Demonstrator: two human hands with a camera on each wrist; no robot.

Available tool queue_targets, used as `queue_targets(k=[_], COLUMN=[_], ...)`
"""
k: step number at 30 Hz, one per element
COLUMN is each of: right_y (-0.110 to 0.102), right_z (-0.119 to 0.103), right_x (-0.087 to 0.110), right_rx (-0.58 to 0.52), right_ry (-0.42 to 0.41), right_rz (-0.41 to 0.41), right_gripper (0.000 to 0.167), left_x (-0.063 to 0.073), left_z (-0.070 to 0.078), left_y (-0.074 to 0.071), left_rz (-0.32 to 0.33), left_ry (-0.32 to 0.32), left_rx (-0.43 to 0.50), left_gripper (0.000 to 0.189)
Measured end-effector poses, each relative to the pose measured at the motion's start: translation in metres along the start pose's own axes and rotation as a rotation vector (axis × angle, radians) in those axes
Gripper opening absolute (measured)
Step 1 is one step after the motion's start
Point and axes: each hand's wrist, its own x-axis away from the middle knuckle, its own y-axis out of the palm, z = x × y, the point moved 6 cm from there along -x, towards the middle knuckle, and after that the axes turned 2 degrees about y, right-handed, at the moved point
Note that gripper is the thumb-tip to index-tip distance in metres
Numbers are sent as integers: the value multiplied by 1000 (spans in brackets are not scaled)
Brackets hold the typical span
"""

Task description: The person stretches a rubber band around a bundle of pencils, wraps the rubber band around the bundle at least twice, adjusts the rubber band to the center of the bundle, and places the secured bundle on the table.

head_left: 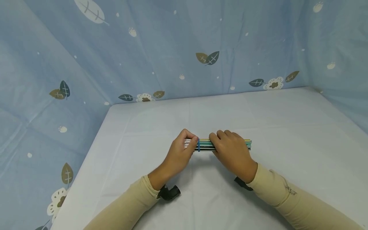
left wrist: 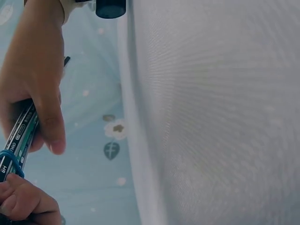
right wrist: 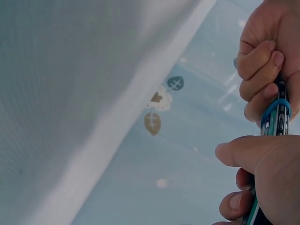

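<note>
A bundle of pencils (head_left: 205,144) in green, black and yellow lies crosswise between my hands above the white table. A blue rubber band (head_left: 198,145) circles it next to my left fingers. My left hand (head_left: 180,153) grips the silvery left end, thumb along the near side. Curled over the right part of the bundle is my right hand (head_left: 232,153), with the pencil tips sticking out past it. In the left wrist view, the band (left wrist: 13,161) sits between the two hands. The right wrist view shows my left hand's curled fingers (right wrist: 261,77) beside the band.
A white cloth covers the table (head_left: 149,127). Blue fabric (head_left: 172,48) with leaves and flowers hangs behind it and at both sides. Black wrist devices, one a wrist camera (head_left: 169,193), sit below the beige sleeves (head_left: 129,201).
</note>
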Motion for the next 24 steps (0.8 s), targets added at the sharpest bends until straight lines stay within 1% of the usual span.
queue_targets(k=[8,11,14,17,20,24], right_y=[-2,-2,-1,0,2,4], right_z=[5,8,9,10,10,12], right_x=[-1,-1,-1,-1,-1,0], right_rx=[-11,-5,5,17,30,43], right_ry=[9,14,11,10,10,15], right_rz=[11,22,30,33,26,9], right_gripper=[31,31,30,31,32,32], left_x=[-2,-2,-2,-2,-2,-3], left_z=[-2,-3,-3,-2,0,5], left_y=[-4,-5,-4,-4,-4,-6], left_rz=[37,38,31,21,13,7], left_ry=[-17,-19,-7,16,48,126], left_rx=[-6,-8,-6,-9,-38,-138], left_gripper=[19,19,19,19,19,19])
